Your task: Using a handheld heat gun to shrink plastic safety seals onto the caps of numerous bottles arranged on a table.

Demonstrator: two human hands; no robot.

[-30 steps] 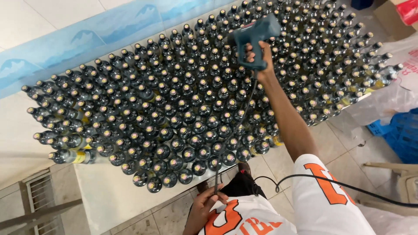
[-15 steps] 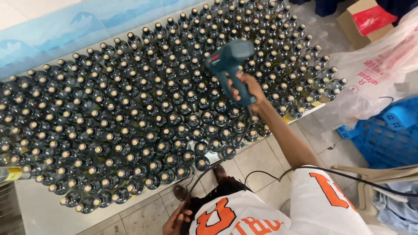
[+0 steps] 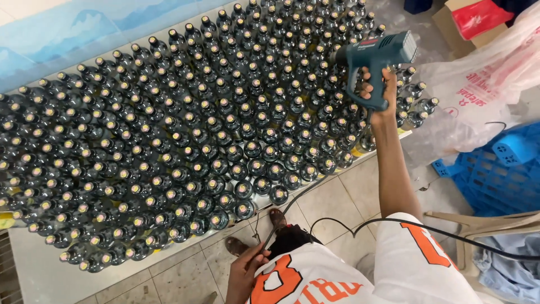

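Over the table [image 3: 39, 276] of dark bottles [image 3: 185, 141], right hand [image 3: 378, 93] grips a heat gun [image 3: 374, 56]; left hand [image 3: 243, 270], half hidden, pinches its cord [image 3: 292, 202].

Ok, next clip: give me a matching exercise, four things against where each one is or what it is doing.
Things:
1. right hand
2. left hand
3. dark bottles
4. blue crate

Places or states:
A. standing packed in rows on the white table
B. on the floor at the right edge
C. gripping the teal heat gun above the bottles
D. low by the shirt, holding the black cord

Pairs: 1-C, 2-D, 3-A, 4-B
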